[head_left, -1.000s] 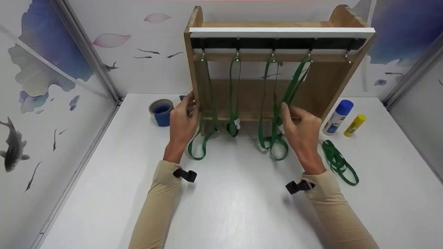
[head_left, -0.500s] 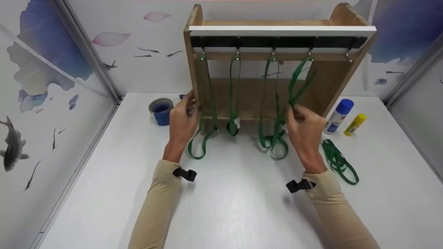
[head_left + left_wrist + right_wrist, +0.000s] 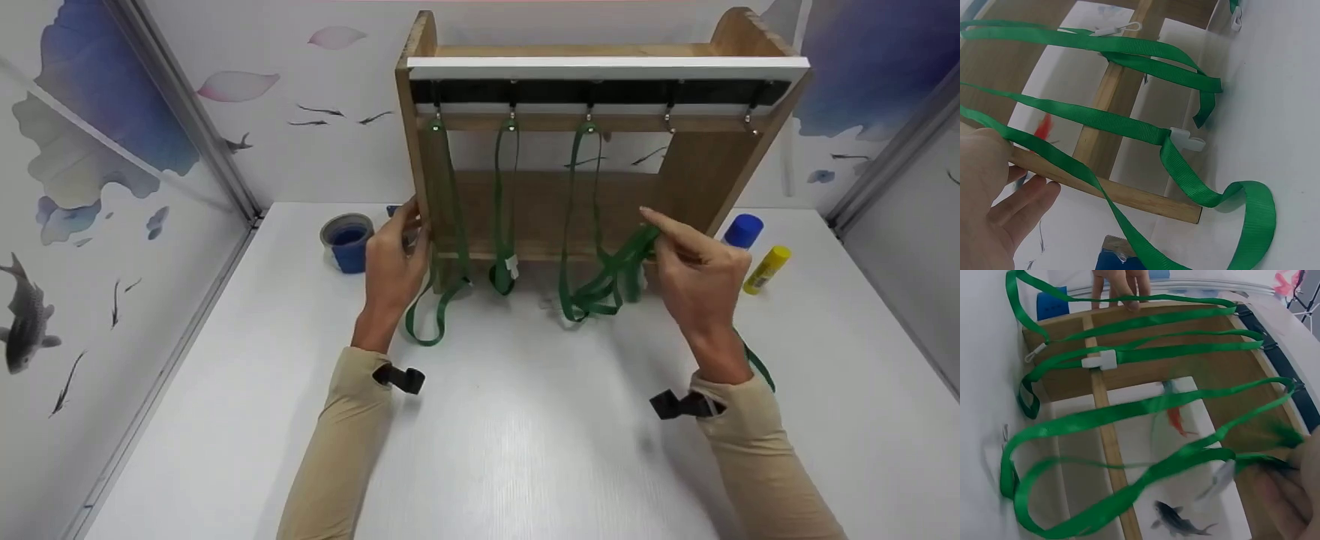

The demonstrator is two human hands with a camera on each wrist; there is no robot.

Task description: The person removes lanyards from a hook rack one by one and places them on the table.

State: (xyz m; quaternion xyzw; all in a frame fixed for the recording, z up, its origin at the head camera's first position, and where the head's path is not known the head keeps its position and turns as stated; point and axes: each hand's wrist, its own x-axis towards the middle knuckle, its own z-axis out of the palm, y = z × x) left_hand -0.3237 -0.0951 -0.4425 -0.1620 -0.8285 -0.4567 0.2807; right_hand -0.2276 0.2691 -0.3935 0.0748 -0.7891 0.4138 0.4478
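Note:
A wooden rack (image 3: 697,172) stands on the white table, with a row of metal hooks under its white front strip. My left hand (image 3: 394,277) grips the rack's left side panel; in the left wrist view its fingers (image 3: 1033,202) curl behind the wooden edge. Green lanyards hang from the three left hooks, among them the middle lanyard (image 3: 498,195). At the rack's lower right, my right hand (image 3: 701,285) pinches another green lanyard (image 3: 637,244), its loops bunched beside the third hanging one. The fourth hook (image 3: 668,124) and the fifth hook (image 3: 749,124) carry nothing.
A roll of blue tape (image 3: 349,247) stands left of the rack. On the right are a blue-capped bottle (image 3: 742,231), partly behind my right hand, and a yellow glue stick (image 3: 766,270). Another green lanyard (image 3: 761,367) lies mostly hidden under my right wrist.
The right hand has moved right, and the lanyard it holds has come off the fourth hook. My left hand has stayed at the side panel.

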